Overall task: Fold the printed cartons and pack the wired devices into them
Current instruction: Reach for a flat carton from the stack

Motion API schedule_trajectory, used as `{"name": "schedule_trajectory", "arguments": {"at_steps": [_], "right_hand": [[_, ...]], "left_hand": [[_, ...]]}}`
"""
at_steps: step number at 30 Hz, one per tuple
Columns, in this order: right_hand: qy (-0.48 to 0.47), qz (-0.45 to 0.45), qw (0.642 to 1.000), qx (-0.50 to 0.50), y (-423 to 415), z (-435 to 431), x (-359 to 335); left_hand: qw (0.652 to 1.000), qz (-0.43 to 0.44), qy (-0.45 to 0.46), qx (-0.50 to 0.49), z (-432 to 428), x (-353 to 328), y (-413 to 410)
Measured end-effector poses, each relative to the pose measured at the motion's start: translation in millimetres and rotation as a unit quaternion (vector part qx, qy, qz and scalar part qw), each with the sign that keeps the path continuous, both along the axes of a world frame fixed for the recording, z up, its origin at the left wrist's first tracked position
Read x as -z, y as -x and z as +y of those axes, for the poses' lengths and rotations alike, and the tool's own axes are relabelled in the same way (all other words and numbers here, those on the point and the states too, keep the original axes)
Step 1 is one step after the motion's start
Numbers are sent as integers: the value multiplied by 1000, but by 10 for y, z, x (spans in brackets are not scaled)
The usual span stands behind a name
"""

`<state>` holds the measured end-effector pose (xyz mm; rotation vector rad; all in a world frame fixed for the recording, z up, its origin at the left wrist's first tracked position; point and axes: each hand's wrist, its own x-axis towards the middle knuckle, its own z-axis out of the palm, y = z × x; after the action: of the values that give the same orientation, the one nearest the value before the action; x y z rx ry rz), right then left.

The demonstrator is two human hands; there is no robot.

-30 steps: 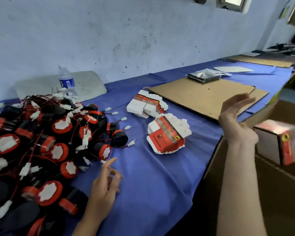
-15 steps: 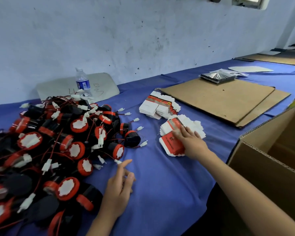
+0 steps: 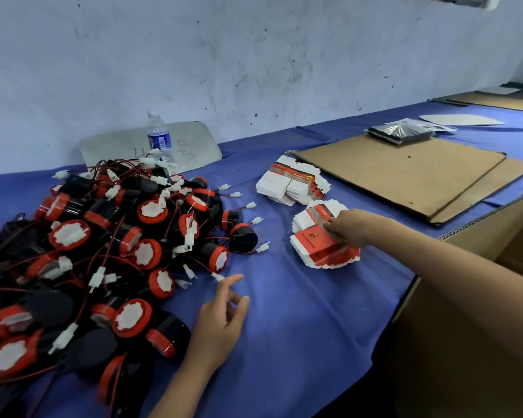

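- Our right grip point(image 3: 349, 226) reaches across the worktop point(image 3: 299, 342), its fingers curled down and pinching the top carton point(image 3: 313, 241), a flat red and white printed blank.
- That blank lies on the near stack point(image 3: 329, 260) of flat cartons, which is fanned out on the blue cloth at 2 o'clock from our left grip point(image 3: 221, 322).
- Our left grip is released and holds nothing. Its fingers are loosely spread and its index points toward 12 o'clock, just beside a white connector point(image 3: 217, 276).
- At 11 o'clock from the near stack, close but apart from it, lies the far stack point(image 3: 290, 185) of the same flat cartons.
- At 9 o'clock from both grips the wired devices point(image 3: 103, 251) sit in a tangled heap: black bodies, red caps with white centres, thin red leads with white plugs.
- Behind the heap, at 12 o'clock, a water bottle point(image 3: 159, 140) stands upright before a grey board point(image 3: 194, 146) that leans on the wall.
- At 1 o'clock from the right grip, cardboard sheets point(image 3: 405, 173) lie flat, with a dark foil packet point(image 3: 400, 134) on their far edge.
- At 4 o'clock, against the worktop's edge, is a large cardboard box point(image 3: 480, 342).
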<state>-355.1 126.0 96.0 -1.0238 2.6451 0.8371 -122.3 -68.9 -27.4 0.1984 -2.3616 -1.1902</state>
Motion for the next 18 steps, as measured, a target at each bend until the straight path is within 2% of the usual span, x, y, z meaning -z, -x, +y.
{"name": "schedule_trajectory", "arguments": {"at_steps": [3,5,7,11,15,18], "right_hand": [[-9,30,999,-20,18,-78,-105],[24,76,995,-55,53,-104,-202],[87,124,985,-79,125,-99,-355],[271,146,951,-25,350,42,-710],[383,83,919,38,555,189,-904],[493,-11,864,102,572,249,-997]], "left_hand": [[1000,-1,9,-7,0,-5,13],[1000,4,14,-9,0,-1,14],[1000,5,15,-8,3,-4,7],[1000,-7,16,-8,-7,-8,11],[1000,-12,8,-6,-9,-8,6],[1000,-14,10,-11,-6,-7,16]]}}
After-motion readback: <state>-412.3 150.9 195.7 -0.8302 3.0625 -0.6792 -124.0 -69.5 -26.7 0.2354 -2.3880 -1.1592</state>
